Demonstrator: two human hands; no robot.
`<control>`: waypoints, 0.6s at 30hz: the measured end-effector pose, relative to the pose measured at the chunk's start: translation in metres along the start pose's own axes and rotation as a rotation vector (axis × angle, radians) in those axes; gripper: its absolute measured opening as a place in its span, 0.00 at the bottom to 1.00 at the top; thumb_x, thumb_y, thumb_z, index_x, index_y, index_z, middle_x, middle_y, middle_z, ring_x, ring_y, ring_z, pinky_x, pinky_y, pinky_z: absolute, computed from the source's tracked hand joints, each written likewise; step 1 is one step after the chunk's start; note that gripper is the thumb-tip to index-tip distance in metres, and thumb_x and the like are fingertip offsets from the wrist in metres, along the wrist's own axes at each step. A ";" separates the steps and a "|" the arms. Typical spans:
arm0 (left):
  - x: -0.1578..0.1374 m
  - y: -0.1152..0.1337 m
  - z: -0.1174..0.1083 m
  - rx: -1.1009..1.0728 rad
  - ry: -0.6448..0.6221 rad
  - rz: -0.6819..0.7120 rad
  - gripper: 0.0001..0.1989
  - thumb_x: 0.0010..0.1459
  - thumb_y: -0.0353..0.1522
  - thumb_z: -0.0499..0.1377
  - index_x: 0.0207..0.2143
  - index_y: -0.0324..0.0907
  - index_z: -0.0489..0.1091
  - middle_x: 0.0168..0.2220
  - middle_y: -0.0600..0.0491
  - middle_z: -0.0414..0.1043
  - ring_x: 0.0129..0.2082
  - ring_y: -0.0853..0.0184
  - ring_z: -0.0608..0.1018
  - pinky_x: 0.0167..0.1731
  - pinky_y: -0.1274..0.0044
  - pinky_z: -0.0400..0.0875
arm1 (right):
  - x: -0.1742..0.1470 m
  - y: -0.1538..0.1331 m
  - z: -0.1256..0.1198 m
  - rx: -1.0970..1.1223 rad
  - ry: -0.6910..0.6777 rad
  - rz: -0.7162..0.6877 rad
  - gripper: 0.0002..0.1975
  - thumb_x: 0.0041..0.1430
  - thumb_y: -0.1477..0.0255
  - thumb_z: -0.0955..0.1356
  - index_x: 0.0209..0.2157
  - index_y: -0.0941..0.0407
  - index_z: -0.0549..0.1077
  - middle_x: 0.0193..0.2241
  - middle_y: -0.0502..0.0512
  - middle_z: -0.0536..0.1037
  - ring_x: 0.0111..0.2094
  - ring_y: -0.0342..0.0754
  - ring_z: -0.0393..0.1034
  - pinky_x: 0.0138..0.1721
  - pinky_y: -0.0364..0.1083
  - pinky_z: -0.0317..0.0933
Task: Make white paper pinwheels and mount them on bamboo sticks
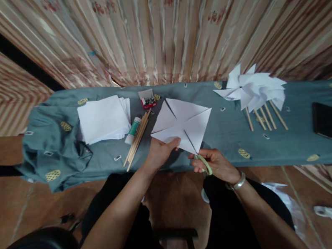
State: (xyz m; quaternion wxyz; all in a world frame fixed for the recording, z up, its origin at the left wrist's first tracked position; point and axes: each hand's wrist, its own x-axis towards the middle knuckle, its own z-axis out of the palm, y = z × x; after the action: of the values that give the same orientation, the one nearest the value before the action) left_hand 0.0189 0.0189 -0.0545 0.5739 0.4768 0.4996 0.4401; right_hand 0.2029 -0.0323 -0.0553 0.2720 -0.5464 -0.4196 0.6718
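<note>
A square sheet of white paper (194, 115) is held in front of me over the near edge of the cloth-covered table. My left hand (164, 149) pinches its lower left side, thumb on top. Creases run across the sheet, and a slit shows near its upper corner. In my right hand (215, 163) is a pair of scissors (205, 164) with light green handles. Their blades lie along the sheet's near corner, pointing towards its centre. Left of the paper, thin wooden sticks (138, 139) rest beside a green and white glue stick (133, 130).
A stack of white paper (101, 120) lies at the left. Behind the sticks stands a small open red box (148, 101) of small dark items. Several paper pinwheels (255, 86) on sticks lie at the right, near a black phone (325, 121). A corrugated wall (150, 29) rises behind the table.
</note>
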 end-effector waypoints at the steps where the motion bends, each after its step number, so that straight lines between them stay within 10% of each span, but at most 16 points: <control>1: 0.000 0.000 0.000 -0.003 -0.002 0.005 0.14 0.45 0.36 0.63 0.15 0.43 0.62 0.18 0.56 0.65 0.20 0.70 0.68 0.24 0.77 0.65 | 0.000 -0.001 0.000 0.004 0.005 0.006 0.24 0.33 0.57 0.79 0.31 0.58 0.78 0.18 0.48 0.75 0.19 0.39 0.67 0.21 0.39 0.61; 18: -0.002 0.000 0.001 -0.043 -0.064 0.010 0.12 0.44 0.35 0.63 0.17 0.42 0.62 0.17 0.57 0.65 0.19 0.72 0.66 0.21 0.79 0.62 | 0.001 0.002 0.001 -0.006 0.020 -0.020 0.23 0.33 0.55 0.79 0.26 0.58 0.78 0.17 0.48 0.75 0.19 0.38 0.66 0.22 0.39 0.60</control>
State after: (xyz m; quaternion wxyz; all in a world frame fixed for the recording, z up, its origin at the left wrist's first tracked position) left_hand 0.0193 0.0166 -0.0544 0.5976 0.4807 0.4690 0.4379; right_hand 0.2019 -0.0323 -0.0574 0.2813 -0.5498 -0.4243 0.6622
